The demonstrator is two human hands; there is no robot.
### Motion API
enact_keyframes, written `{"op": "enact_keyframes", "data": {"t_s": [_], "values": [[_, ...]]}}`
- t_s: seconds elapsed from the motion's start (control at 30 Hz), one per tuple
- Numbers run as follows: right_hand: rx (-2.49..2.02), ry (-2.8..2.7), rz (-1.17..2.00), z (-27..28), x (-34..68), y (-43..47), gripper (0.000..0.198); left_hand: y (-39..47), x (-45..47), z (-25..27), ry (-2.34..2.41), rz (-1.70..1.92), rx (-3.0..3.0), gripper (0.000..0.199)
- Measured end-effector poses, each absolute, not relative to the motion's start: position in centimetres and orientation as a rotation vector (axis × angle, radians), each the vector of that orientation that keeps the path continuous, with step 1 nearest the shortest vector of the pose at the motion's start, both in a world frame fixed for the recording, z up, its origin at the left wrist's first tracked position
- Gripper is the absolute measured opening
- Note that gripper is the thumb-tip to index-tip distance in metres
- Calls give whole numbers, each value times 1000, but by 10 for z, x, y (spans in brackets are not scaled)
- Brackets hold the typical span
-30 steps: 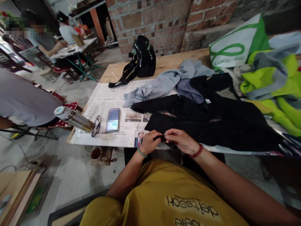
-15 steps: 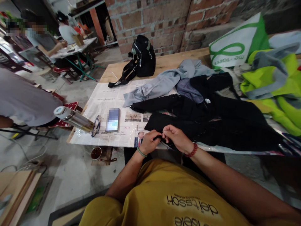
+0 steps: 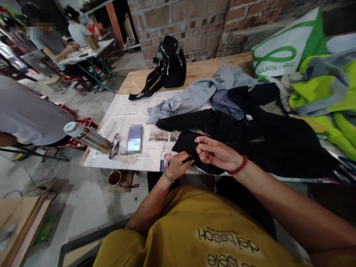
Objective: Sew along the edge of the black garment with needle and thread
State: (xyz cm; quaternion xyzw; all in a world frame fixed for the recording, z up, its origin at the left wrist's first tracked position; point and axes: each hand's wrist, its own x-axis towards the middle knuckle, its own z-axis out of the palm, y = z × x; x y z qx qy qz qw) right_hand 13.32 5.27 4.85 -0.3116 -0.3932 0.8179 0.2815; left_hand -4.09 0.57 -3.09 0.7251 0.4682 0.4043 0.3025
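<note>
My left hand (image 3: 178, 165), with a green bead bracelet, pinches the edge of a black garment (image 3: 280, 144) near the table's front edge. Between thumb and forefinger of my right hand (image 3: 213, 150) is a thin, bright sewing needle (image 3: 198, 141); any thread is too fine to make out. That hand is raised above the black cloth, just right of the left hand, and a red bead bracelet circles its wrist. The garment spreads to the right across the newspaper-covered table (image 3: 111, 111).
A phone (image 3: 134, 139), eyeglasses (image 3: 115, 146) and a tilted-looking flask (image 3: 87, 137) are at the left. Behind lie a grey garment (image 3: 183, 96), a black bag (image 3: 174, 63), a white-green bag (image 3: 286, 48) and yellow-green clothing (image 3: 319, 92). A cup (image 3: 114, 178) stands below the table edge. People sit at left.
My right hand has moved up and right, away from my left hand, and the needle now shows at its fingertips. My left hand still pinches the black cloth. The view has shifted slightly.
</note>
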Motion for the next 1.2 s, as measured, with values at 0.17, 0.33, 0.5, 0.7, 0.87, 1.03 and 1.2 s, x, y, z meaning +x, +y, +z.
{"op": "enact_keyframes", "data": {"t_s": [0.17,0.33,0.5,0.7,0.87,1.03,1.2], "values": [[-893,-1563,1887,57,134,51,14,6,-41,-30,1243,1089,1900,13],[-917,-2125,570,49,156,80,18,6,-40,-26,1220,1117,1836,13],[-767,-2346,31,47,192,114,21,6,-40,-26,1217,1129,1803,15],[-803,-2357,-28,50,202,119,24,6,-40,-28,1229,1175,1759,13],[-909,-2152,202,47,181,100,20,5,-40,-28,1252,1203,1729,14],[-1106,-1965,766,26,152,77,25,4,-41,-25,1233,1250,1711,18],[-1065,-2133,1014,0,138,67,26,4,-43,-26,1296,1239,1692,16]]}}
